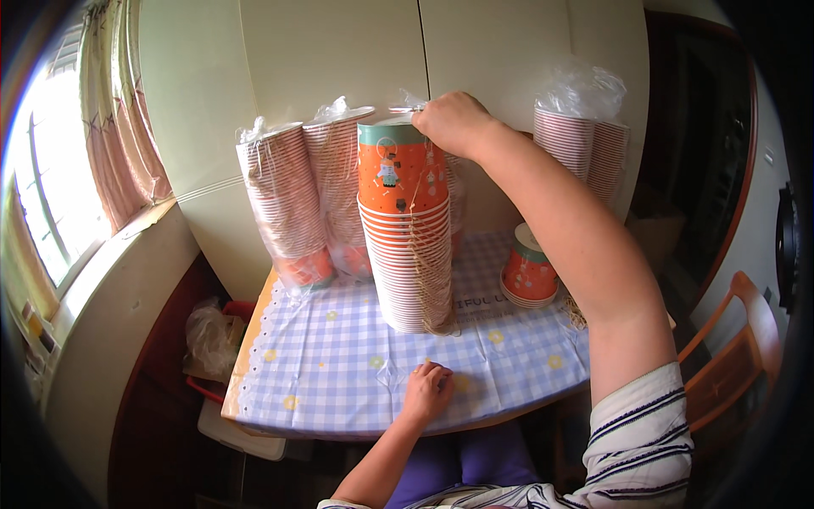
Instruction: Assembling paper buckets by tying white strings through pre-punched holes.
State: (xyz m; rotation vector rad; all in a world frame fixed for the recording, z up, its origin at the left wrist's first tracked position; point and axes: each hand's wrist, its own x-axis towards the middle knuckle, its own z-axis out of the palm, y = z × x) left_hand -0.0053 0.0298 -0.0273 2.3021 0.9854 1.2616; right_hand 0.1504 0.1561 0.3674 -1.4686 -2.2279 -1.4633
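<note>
The left hand (426,390) rests near the table's front edge, fingers curled loosely on the blue checked tablecloth (339,356), holding nothing that I can make out. Just beyond it stands a tall stack of orange paper cups (405,246) with thin string (421,254) running down its side. The right hand (454,121) is closed over the stack's top rim, apparently pinching the string there. A short cup stack (527,271) sits to the right; bagged cup stacks (288,204) lean against the cabinet behind. The stack is tall and narrow, so a sideways tug on the string could tip it.
</note>
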